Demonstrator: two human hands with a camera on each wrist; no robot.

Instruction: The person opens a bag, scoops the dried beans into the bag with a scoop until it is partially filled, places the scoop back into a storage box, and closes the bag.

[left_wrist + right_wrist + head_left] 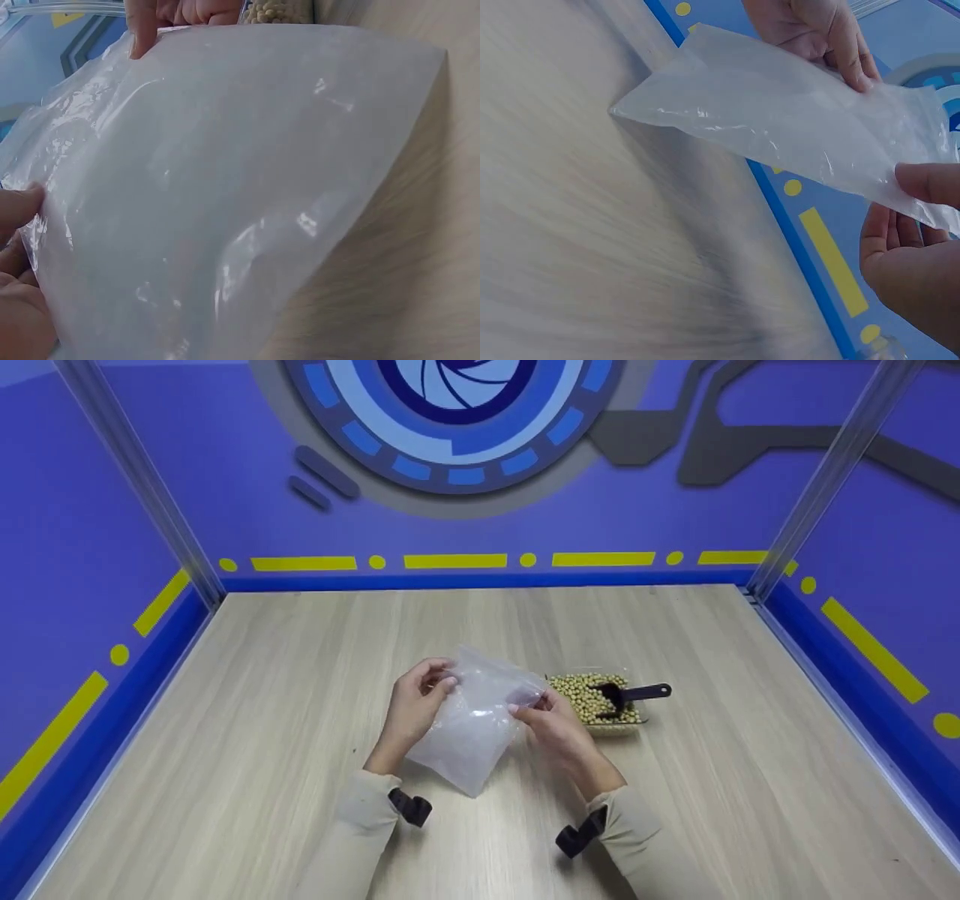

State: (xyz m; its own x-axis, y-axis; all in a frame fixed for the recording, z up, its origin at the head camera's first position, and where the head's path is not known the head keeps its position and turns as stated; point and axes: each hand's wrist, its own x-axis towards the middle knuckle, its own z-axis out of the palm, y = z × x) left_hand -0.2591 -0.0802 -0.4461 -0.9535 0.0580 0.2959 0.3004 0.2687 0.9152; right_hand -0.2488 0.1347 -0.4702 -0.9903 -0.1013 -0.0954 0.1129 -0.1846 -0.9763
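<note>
A translucent plastic zip bag hangs tilted over the table between the two hands, one lower corner pointing toward the person. My left hand pinches its left edge near the top, thumb in front and fingers behind. On the opposite edge my right hand pinches the bag the same way, thumb on the near face. The bag looks flat, with shiny creases, and fills most of the left wrist view. Just beyond the right hand, a clear container holds pale yellow beans, and a black scoop lies in them.
The wood-grain table lies under everything. Blue panels with yellow markings stand behind it and along both sides, joined by metal posts at the corners. A black wrist strap mount sits on the left sleeve.
</note>
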